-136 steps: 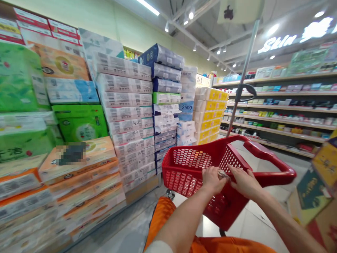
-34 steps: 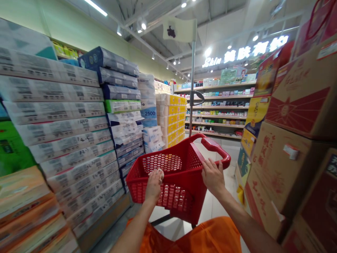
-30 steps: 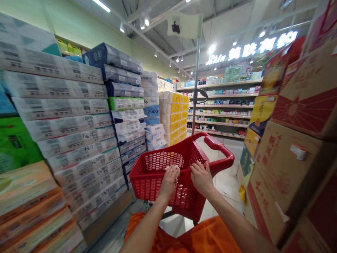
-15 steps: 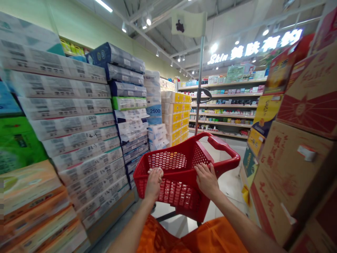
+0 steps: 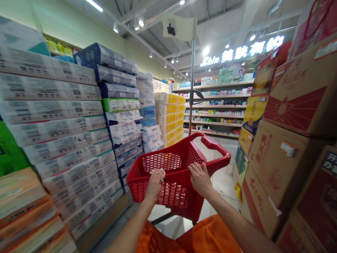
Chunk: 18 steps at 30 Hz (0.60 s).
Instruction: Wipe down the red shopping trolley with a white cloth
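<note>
A red plastic shopping cart (image 5: 171, 192) with perforated walls stands crosswise before me, its handle (image 5: 219, 153) at the right. My left hand (image 5: 155, 182) is closed around a crumpled whitish cloth (image 5: 161, 173), pressed on the near rim of the basket. Farther right along that rim, near the handle, my right hand (image 5: 200, 177) grips the edge with its fingers hooked over it. A pole (image 5: 192, 70) with a pale flag (image 5: 179, 27) rises from the cart's far side. What I can see of the basket's inside is bare red plastic.
Tall stacks of white paper packs (image 5: 76, 137) and blue packs (image 5: 118, 89) line the left. Cardboard boxes (image 5: 279, 158) are piled close on the right. Behind the cart are shelves of small goods (image 5: 216, 112), with tiled floor (image 5: 222, 182) between.
My left hand with the cloth has slid a little to the right along the rim. My right hand keeps its place on the cart. The view has turned slightly to the right.
</note>
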### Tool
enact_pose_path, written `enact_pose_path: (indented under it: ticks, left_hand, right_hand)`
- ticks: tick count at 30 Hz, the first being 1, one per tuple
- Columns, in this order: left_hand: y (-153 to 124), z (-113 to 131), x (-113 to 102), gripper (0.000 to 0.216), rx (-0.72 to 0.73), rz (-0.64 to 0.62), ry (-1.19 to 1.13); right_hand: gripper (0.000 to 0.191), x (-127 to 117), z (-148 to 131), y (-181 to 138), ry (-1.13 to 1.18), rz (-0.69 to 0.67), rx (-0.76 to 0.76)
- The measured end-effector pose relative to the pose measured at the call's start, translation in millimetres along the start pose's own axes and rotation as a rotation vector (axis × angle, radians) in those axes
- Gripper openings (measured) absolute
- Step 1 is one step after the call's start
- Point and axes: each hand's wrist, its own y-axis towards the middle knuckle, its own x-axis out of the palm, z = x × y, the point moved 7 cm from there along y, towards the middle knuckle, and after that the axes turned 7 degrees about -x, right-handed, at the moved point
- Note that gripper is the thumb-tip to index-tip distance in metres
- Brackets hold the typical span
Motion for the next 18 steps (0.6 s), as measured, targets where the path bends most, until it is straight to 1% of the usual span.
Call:
enact_pose_path:
  ticks: [1,2,3,4,7,8,9,10,13,14,15,16,17,18]
  left_hand:
    - [1.3,13.9,6.7,0.041,0.036,-0.027,-0.019]
    - [1.9,20.7,9.8,0.042,0.053,-0.040,-0.030]
    - [1.8,20.4,9.4,0.041,0.052,-0.039,-0.031]
    - [1.3,13.9,6.0,0.040,0.028,-0.021,-0.022]
    - [-1.1,-15.7,-9.4,0.037,-0.117,0.087,0.036]
    - [-1.3,-17.8,-10.9,0.036,-0.149,0.111,0.047]
    - [-0.6,-12.4,-8.8,0.036,-0.153,0.116,0.045]
    - [1.2,0.4,-3.1,0.037,-0.128,0.101,0.032]
    - [8.2,60.1,22.9,0.044,0.050,-0.006,-0.030]
    - [9.3,75.9,29.5,0.046,0.110,-0.041,-0.040]
    - [9.4,84.7,33.3,0.048,0.158,-0.067,-0.042]
    - [8.7,84.8,33.9,0.049,0.184,-0.080,-0.035]
    - [7.3,76.2,31.4,0.049,0.188,-0.076,-0.021]
    - [5.8,59.8,26.5,0.049,0.166,-0.055,-0.001]
  right_hand:
    - [0.035,-2.6,3.3,0.1,-0.017,0.000,0.011]
    - [0.035,-5.7,7.7,0.0,-0.034,0.004,0.030]
    - [0.035,-8.9,12.4,-0.5,-0.047,0.010,0.052]
    - [0.035,-11.6,16.6,-1.2,-0.055,0.015,0.071]
    - [0.037,-15.0,22.5,-2.8,-0.044,0.019,0.084]
    - [0.037,-14.9,22.7,-3.2,-0.037,0.023,0.086]
    - [0.038,-14.5,22.5,-3.4,-0.032,0.029,0.091]
    - [0.038,-13.8,22.1,-3.5,-0.028,0.037,0.097]
    - [0.039,-10.9,20.5,-3.7,-0.016,0.053,0.096]
    - [0.039,-9.8,20.4,-4.0,-0.012,0.057,0.090]
    - [0.040,-8.8,20.8,-4.4,-0.010,0.061,0.086]
    - [0.040,-7.8,21.6,-4.9,-0.012,0.067,0.082]
    - [0.040,-6.7,22.6,-5.5,-0.018,0.072,0.080]
    - [0.040,-5.3,23.7,-5.9,-0.025,0.076,0.078]
